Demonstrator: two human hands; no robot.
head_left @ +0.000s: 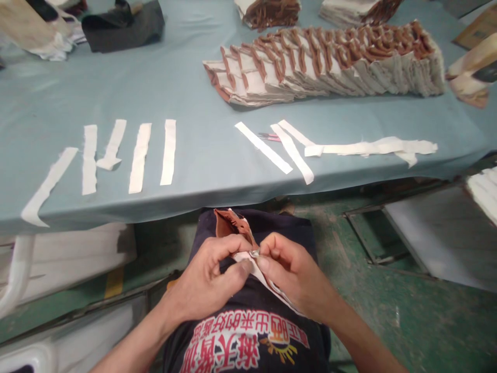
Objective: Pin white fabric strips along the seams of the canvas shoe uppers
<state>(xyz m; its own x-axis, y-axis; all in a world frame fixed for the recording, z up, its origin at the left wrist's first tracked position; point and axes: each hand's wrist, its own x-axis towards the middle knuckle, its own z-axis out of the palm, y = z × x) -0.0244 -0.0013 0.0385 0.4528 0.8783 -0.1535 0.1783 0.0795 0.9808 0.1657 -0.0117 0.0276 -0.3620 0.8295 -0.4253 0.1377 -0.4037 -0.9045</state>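
Observation:
Over my lap, a brown-and-white sewn fabric piece (225,225) is held between both hands. My left hand (215,274) pinches its pale edge between thumb and fingers. Close beside it, my right hand (293,272) pinches the same edge, fingertips almost touching those of the left. Something small and light shows at the right fingertips, too small to make out. The brown part of the piece sticks up beyond the left fingers, and a pale strip of it runs down under the right hand. Beneath lies a dark apron (240,316) with printed lettering.
A table with a blue-green cover (194,93) stands ahead. On it lie several white strips (90,159), a pink-handled tool (269,137), a long row of folded brown-and-white pieces (326,65) and a black item (123,28). Another person's hand (469,85) is at the right edge.

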